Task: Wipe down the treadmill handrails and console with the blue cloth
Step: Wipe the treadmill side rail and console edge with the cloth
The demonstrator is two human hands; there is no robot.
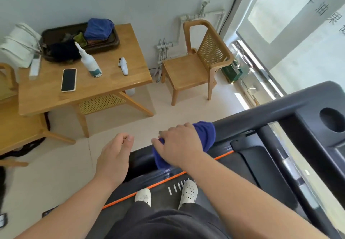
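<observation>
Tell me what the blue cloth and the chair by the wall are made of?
The blue cloth looks like soft, fuzzy fabric, maybe microfibre or terry: it bunches and folds around the handrail under the right hand. The chair looks like light wood with a smooth finish, and its back seems woven cane, showing a fine mesh pattern.

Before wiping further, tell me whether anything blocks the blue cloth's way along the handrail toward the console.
Nothing visible does. The right hand holds the blue cloth wrapped around the handrail, which runs bare up to the console.
</observation>
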